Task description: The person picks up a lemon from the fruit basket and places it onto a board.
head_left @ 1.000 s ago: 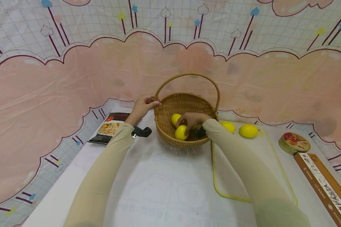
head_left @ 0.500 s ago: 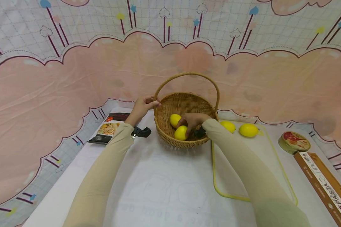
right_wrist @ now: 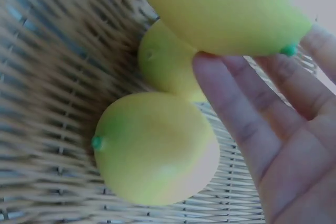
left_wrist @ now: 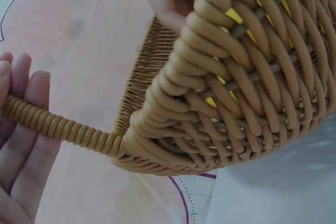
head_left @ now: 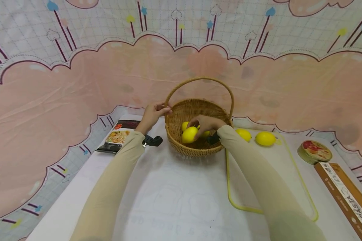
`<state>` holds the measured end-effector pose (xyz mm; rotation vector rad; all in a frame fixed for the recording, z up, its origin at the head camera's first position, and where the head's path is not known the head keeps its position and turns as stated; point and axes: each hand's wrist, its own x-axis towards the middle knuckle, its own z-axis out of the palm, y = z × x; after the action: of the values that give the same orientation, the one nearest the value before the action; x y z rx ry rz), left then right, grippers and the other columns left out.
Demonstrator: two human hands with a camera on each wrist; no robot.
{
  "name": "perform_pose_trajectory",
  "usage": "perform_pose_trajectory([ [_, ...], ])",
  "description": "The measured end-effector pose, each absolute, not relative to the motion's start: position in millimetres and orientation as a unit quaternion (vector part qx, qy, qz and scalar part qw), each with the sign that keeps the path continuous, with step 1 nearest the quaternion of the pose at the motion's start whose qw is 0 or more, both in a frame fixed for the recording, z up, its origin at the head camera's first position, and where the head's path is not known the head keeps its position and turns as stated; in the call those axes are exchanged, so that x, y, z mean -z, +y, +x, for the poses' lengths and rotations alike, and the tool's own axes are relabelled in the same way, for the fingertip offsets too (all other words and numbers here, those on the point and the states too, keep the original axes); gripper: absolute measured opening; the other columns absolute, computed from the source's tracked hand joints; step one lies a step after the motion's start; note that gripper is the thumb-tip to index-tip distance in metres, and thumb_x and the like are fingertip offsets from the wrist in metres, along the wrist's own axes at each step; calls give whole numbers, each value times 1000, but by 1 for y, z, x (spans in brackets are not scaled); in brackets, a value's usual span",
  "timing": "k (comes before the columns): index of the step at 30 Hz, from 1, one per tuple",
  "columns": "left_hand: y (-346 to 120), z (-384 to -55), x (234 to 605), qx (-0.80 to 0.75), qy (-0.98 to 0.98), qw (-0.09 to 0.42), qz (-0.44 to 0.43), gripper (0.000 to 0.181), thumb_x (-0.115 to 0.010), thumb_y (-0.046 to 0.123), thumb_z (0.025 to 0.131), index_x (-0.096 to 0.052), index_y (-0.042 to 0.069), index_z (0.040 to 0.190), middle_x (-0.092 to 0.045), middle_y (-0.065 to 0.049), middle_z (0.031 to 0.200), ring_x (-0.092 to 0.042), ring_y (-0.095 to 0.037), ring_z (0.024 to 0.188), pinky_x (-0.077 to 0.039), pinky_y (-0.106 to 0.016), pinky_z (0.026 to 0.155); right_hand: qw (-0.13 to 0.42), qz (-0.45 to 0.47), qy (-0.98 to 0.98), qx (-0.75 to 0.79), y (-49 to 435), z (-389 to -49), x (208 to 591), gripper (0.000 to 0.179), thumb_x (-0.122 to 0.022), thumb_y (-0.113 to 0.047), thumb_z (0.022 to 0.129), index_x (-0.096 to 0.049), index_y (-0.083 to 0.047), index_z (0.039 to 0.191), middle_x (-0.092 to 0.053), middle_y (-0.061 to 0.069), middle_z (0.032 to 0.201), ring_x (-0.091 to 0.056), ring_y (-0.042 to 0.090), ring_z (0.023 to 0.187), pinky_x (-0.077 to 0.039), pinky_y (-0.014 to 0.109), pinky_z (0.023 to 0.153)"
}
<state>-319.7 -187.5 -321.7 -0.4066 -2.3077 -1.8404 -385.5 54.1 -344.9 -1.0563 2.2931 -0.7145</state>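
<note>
A wicker basket [head_left: 196, 152] with a tall arched handle [head_left: 202, 78] stands at the back of the table. My left hand [head_left: 152, 116] grips the handle's left foot; in the left wrist view its fingers lie behind the wrapped cane. Inside the basket, my right hand [head_left: 208, 123] holds a yellow lemon [head_left: 189, 135] between thumb and fingers. The right wrist view has this held lemon [right_wrist: 226, 11] above two others, a nearer lemon [right_wrist: 157, 148] and a partly covered lemon [right_wrist: 168, 59], lying on the woven bottom.
Right of the basket, two lemons [head_left: 265, 138] lie on a yellow-edged cutting board [head_left: 247, 174]. Farther right are a round tin [head_left: 314, 151] and a long pasta box [head_left: 344, 197]. A black food packet [head_left: 114, 140] lies left of the basket. A patterned cloth hangs behind.
The lemon in my right hand has risen a little from the basket's bottom and shifted slightly left. My left hand stays at the handle, and the basket stands in the same place.
</note>
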Motion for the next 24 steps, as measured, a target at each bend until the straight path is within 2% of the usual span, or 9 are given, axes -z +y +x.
perform_pose_trajectory([
  [7,-185,-323,325,597,-787,81,-131,28,-58,11,92,-61,-10,112,-68,2,79,-67,-15,79,-55,-39,87,204,-367,848,324,62,-385,342,49,-78,-13,75,-58,-4,119,-57,15,124,-52,29,113,-46,43,98],
  [10,-185,-324,326,593,-792,77,-124,29,-57,11,93,-60,-9,114,-67,5,78,-66,-11,78,-55,-40,88,183,-347,853,343,67,-384,339,49,-78,-16,75,-57,-6,118,-56,14,123,-52,28,112,-46,43,98],
  [12,-185,-324,327,590,-795,76,-119,30,-57,11,93,-60,-9,114,-68,3,80,-65,-7,77,-55,-38,88,167,-340,857,350,70,-382,337,51,-79,-17,75,-56,-6,119,-55,15,123,-52,29,113,-45,44,98],
  [18,-186,-321,326,582,-800,78,-122,28,-57,10,93,-61,-8,114,-69,-20,95,-64,-3,75,-55,-36,88,116,-322,864,369,83,-373,327,53,-80,-23,74,-54,-8,118,-54,15,124,-52,29,110,-47,44,93],
  [20,-187,-321,325,579,-802,79,-123,28,-57,10,93,-61,-9,114,-68,-21,95,-63,-3,75,-55,-36,88,95,-320,865,375,88,-367,324,53,-80,-24,75,-54,-9,118,-54,13,124,-53,28,109,-48,42,89],
  [24,-189,-321,323,573,-806,82,-121,29,-57,12,93,-61,-7,115,-70,-15,92,-63,-2,75,-55,-36,87,67,-320,861,390,99,-354,316,54,-78,-19,76,-52,-8,121,-52,14,125,-51,28,108,-47,39,85],
])
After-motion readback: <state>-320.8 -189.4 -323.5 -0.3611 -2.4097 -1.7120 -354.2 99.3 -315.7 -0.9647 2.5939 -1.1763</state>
